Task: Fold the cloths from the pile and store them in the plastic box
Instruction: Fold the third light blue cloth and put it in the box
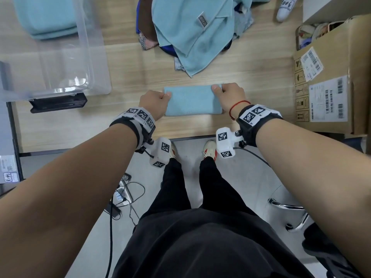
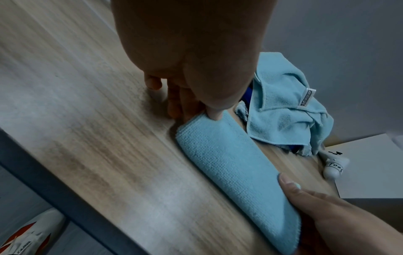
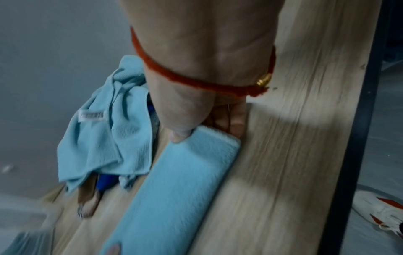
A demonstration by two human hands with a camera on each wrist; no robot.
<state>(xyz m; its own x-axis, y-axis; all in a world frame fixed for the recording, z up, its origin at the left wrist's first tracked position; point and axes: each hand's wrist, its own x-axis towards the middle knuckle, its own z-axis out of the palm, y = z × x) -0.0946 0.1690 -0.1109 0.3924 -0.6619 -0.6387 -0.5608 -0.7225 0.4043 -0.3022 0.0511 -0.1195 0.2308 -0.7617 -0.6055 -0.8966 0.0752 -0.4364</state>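
Folded light-blue microfibre cloth (image 1: 192, 100) lies flat on wooden table (image 1: 124, 81), long axis left-right. Left hand (image 1: 153, 103) and right hand (image 1: 230, 96) pinch its ends. Heaped cloth pile (image 1: 192, 35) just behind; clear plastic box (image 1: 60, 57) far-left, cardboard carton (image 1: 329, 77) right.

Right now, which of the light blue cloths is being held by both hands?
The folded cloth nearest the table edge; the other lies crumpled on the pile, and more sit in the box.

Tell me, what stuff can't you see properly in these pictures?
- Cloths under the pile: head view, the top blue cloth covers them.
- Left hand fingers: head view, curled under the folded cloth.
- Plastic box: cut off by the left edge.
- Cardboard box label text: too small.
- Right wrist view: blurred.
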